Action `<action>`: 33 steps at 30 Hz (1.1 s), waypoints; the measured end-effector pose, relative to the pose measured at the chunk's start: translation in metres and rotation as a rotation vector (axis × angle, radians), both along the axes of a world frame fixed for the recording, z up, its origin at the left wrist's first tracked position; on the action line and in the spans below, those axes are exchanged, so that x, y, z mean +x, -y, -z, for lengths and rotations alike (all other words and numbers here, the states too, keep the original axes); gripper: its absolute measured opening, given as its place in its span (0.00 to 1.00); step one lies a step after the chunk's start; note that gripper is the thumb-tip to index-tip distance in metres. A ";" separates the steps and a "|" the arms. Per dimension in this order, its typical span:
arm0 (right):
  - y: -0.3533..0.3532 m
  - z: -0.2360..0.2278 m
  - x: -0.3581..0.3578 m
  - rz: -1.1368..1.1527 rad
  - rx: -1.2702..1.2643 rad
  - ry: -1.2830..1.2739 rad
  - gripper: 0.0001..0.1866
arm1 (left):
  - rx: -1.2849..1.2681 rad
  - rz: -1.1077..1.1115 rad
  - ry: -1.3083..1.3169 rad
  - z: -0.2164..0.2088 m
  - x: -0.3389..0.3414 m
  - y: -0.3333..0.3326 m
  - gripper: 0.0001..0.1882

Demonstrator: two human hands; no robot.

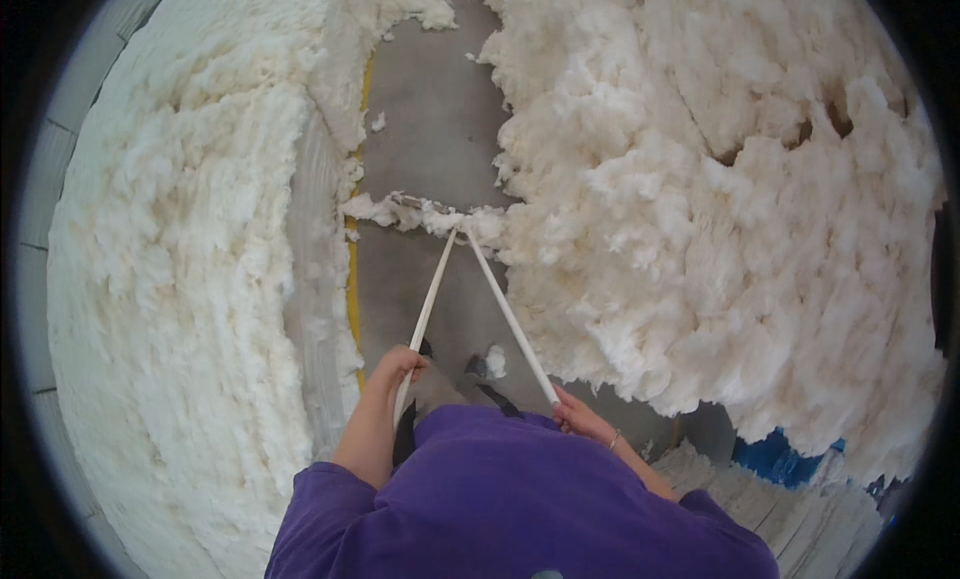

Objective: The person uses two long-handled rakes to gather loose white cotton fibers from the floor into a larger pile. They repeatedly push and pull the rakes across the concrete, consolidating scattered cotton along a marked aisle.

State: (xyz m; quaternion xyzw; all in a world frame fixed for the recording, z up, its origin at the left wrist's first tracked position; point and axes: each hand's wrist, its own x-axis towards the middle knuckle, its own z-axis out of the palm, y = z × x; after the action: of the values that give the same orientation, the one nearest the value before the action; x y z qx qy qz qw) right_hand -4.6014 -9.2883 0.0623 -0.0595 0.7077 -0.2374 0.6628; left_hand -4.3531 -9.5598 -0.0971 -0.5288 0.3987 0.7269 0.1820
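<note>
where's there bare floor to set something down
The mostly bare grey floor beyond the fluff strip, between the yellow line and right pile; a smaller patch shows between the white sticks. The left pile and right pile crowd both sides.

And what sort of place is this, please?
Perhaps a storage area of a cotton or fibre mill: large masses of fluffy white fibre flank a grey floor with a yellow line, and a strip of loose fibre lies across it.
</note>
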 end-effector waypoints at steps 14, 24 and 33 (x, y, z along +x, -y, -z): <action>0.044 -0.119 -0.030 0.160 -0.414 0.184 0.30 | -0.607 -0.254 -0.015 -0.156 0.009 0.029 0.12; 0.095 -0.159 -0.009 -0.091 -0.774 0.025 0.28 | -0.899 -0.561 -0.055 -0.227 0.119 -0.025 0.14; 0.227 -0.201 0.030 -0.310 -1.029 0.006 0.28 | -0.795 -0.790 0.068 -0.270 0.215 -0.145 0.11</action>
State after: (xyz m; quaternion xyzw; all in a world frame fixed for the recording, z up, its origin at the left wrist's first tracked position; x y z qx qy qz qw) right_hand -4.5711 -9.5157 0.2629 -0.4796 0.4810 -0.4530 0.5774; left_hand -4.1380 -9.4147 0.1725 -0.6888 0.4076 0.5162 -0.3048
